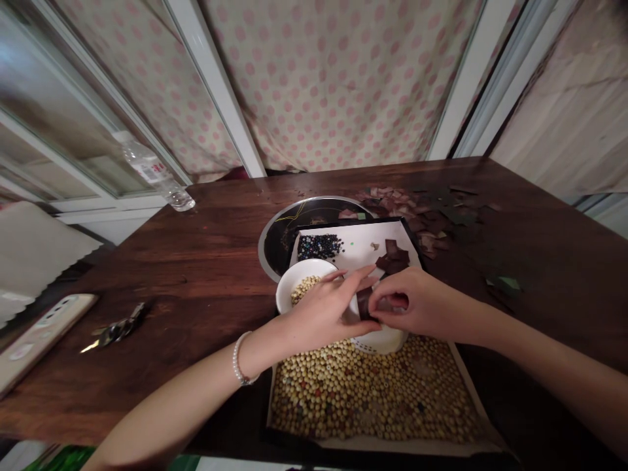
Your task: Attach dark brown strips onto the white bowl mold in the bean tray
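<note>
My left hand [326, 306], with a pearl bracelet at the wrist, reaches over a white bowl of pale beads [305, 288]. Its thumb and fingers close around a thin dark brown piece [364, 303], whose material I cannot make out. From the other side, my right hand [417, 301] pinches that same piece between thumb and forefinger. Just beneath both hands is a second white bowl [383, 341], mostly covered by them. More dark brown pieces [394, 257] lie in the tray's white upper part, just beyond my fingers.
Many yellowish beads [363, 392] fill the near part of the black-edged tray [294, 439]. Dark beads [318, 246] sit at its far left. Behind are a round plate [269, 245] and scattered scraps [432, 209]. A bottle [154, 171], keys [120, 327] and a phone [44, 340] are leftward.
</note>
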The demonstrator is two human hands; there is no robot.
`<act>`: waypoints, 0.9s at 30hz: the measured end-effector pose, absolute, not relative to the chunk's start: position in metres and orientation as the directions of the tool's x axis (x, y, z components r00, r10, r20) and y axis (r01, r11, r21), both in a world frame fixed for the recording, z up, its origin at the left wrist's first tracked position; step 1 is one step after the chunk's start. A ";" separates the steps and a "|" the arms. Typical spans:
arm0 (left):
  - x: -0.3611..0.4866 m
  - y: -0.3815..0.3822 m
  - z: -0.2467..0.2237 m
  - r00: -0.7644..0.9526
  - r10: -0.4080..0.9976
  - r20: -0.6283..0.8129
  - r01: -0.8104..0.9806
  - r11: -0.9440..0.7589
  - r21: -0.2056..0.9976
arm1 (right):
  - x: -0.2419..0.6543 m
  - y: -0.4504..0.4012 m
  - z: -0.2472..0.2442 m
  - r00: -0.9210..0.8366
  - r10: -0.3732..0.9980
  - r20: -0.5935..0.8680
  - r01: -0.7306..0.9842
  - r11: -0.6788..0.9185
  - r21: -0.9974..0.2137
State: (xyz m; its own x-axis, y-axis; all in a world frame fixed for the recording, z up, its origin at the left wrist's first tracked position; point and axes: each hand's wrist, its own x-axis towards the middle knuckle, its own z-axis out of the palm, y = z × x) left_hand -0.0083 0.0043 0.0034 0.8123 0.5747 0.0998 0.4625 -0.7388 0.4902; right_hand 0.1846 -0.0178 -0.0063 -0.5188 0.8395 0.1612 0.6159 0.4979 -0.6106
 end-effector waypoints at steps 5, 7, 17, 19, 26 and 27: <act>-0.009 0.005 0.002 0.779 0.620 0.091 0.468 -0.673 0.573 | 0.183 -0.019 -0.008 -0.450 0.840 0.303 0.632 0.539 -0.556; -0.010 0.007 0.002 0.768 0.632 0.098 0.428 -0.622 0.656 | 0.178 -0.021 -0.010 -0.453 0.821 0.348 0.597 0.569 -0.565; -0.011 0.010 -0.002 0.747 0.663 0.043 0.468 -0.571 0.674 | 0.155 -0.014 -0.012 -0.633 0.665 0.397 0.577 0.747 -0.332; -0.011 0.010 -0.003 0.762 0.645 0.057 0.448 -0.588 0.673 | 0.161 -0.020 -0.001 -0.658 0.663 0.356 0.532 0.745 -0.402; -0.012 0.011 -0.002 0.802 0.590 0.089 0.391 -0.632 0.669 | 0.162 -0.060 0.020 -0.839 0.544 0.022 0.437 0.697 -0.569; -0.012 0.010 -0.002 0.799 0.594 0.096 0.397 -0.640 0.658 | 0.158 -0.065 0.016 -0.870 0.494 0.000 0.417 0.734 -0.536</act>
